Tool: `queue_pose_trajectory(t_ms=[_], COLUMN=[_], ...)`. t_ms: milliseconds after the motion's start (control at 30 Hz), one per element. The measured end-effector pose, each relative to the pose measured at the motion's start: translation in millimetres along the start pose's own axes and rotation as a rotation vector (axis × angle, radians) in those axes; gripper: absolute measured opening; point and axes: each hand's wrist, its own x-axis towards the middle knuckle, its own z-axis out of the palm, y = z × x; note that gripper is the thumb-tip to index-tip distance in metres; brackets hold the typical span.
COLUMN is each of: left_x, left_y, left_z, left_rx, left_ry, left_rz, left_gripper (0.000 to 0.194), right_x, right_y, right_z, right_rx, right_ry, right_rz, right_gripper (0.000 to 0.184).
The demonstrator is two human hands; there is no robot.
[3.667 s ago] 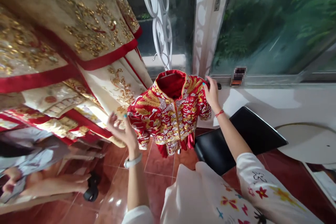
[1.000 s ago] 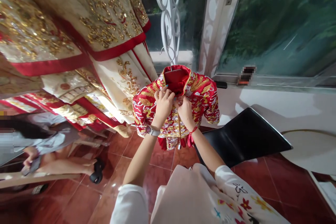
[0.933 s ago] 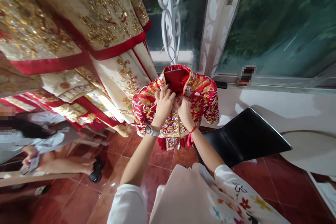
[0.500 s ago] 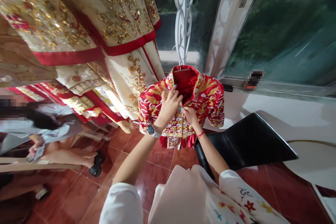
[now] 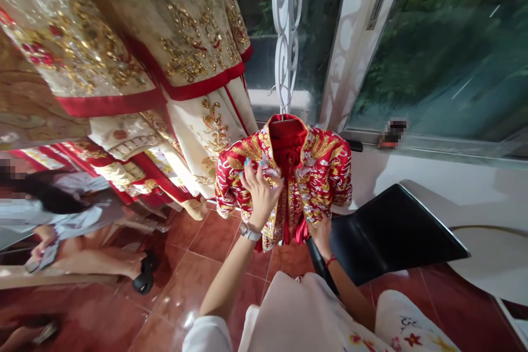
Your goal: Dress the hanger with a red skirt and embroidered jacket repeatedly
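A small red jacket (image 5: 319, 173) with gold and silver embroidery hangs on a wire hanger (image 5: 282, 104) hooked on a white scrollwork grille (image 5: 286, 27). Its front is open down the middle, showing red lining. My left hand (image 5: 259, 190) lies on the jacket's left front panel with the fingers curled on the cloth. My right hand (image 5: 322, 234) is at the jacket's bottom hem, gripping the lower edge; its fingers are partly hidden by the cloth.
Large cream and gold garments (image 5: 124, 55) with red trim hang at the left. A black chair (image 5: 391, 231) stands right of the jacket, a white round table (image 5: 495, 258) beyond it. Another person (image 5: 61, 220) sits low at the left. The floor is red tile (image 5: 173, 291).
Both hands were at the jacket's collar fastening. Since then my right hand slid down the front to the hem and the jacket's front has opened; my left hand shifted onto the left panel.
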Motion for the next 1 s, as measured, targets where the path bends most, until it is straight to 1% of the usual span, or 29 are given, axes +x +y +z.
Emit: queue_pose_trajectory(t_ms=[67, 100, 133, 167, 233, 267, 300, 367, 433, 467, 500, 567, 633, 667, 733, 767, 833, 867, 933, 1000], left_x=[-3, -1, 2, 6, 16, 20, 24, 30, 37, 42, 49, 69, 94, 107, 131, 140, 152, 154, 148, 128], left_y=[-4, -7, -9, -11, -18, -23, -30, -47, -66, -76, -85, -103, -120, -128, -145, -153, -165, -169, -170, -164], left_z=[18.4, 25.0, 29.5, 31.7, 29.5, 25.4, 19.6, 3.3, -17.1, -28.0, -38.4, -55.8, -65.0, -65.9, -61.0, -56.0, -43.1, -36.2, -24.2, -17.2], left_rx=[-0.013, -0.022, -0.03, -0.035, -0.023, -0.006, 0.016, 0.048, 0.037, 0.01, -0.03, -0.135, -0.257, -0.32, -0.444, -0.518, -0.663, -0.72, -0.797, -0.819], left_ry=[0.027, 0.015, -0.006, -0.022, -0.008, 0.026, 0.068, 0.13, 0.132, 0.116, 0.09, 0.028, -0.085, -0.164, -0.325, -0.391, -0.465, -0.483, -0.519, -0.547], left_rz=[-0.152, -0.199, -0.227, -0.242, -0.265, -0.279, -0.289, -0.267, -0.183, -0.132, -0.084, -0.021, -0.017, -0.046, -0.156, -0.225, -0.353, -0.395, -0.475, -0.545], left_gripper=[0.078, 0.084, 0.09, 0.096, 0.106, 0.107, 0.107, 0.099, 0.074, 0.062, 0.054, 0.05, 0.043, 0.039, 0.032, 0.031, 0.03, 0.031, 0.036, 0.042], right_x=[18, 28, 39, 51, 73, 83, 91, 103, 111, 117, 124, 145, 174, 190, 219, 229, 236, 232, 211, 175], right_y=[-33, -54, -75, -95, -125, -132, -134, -124, -106, -99, -93, -89, -94, -97, -103, -104, -103, -100, -90, -74], right_z=[3, 5, 6, 6, 0, -7, -15, -39, -69, -87, -104, -135, -155, -160, -161, -157, -147, -141, -133, -130], right_rx=[0.0, 0.005, 0.001, -0.008, -0.021, -0.027, -0.033, -0.055, -0.065, -0.047, -0.013, 0.09, 0.176, 0.198, 0.22, 0.228, 0.183, 0.112, -0.079, -0.239], right_ry=[0.178, 0.269, 0.34, 0.399, 0.497, 0.522, 0.528, 0.5, 0.501, 0.53, 0.564, 0.603, 0.566, 0.521, 0.421, 0.37, 0.272, 0.236, 0.2, 0.237], right_rz=[-0.11, -0.193, -0.27, -0.315, -0.328, -0.327, -0.334, -0.388, -0.464, -0.497, -0.527, -0.58, -0.624, -0.634, -0.624, -0.61, -0.571, -0.55, -0.502, -0.452], right_gripper=[0.078, 0.087, 0.089, 0.086, 0.082, 0.081, 0.079, 0.071, 0.06, 0.057, 0.055, 0.055, 0.055, 0.055, 0.053, 0.051, 0.041, 0.035, 0.027, 0.033])
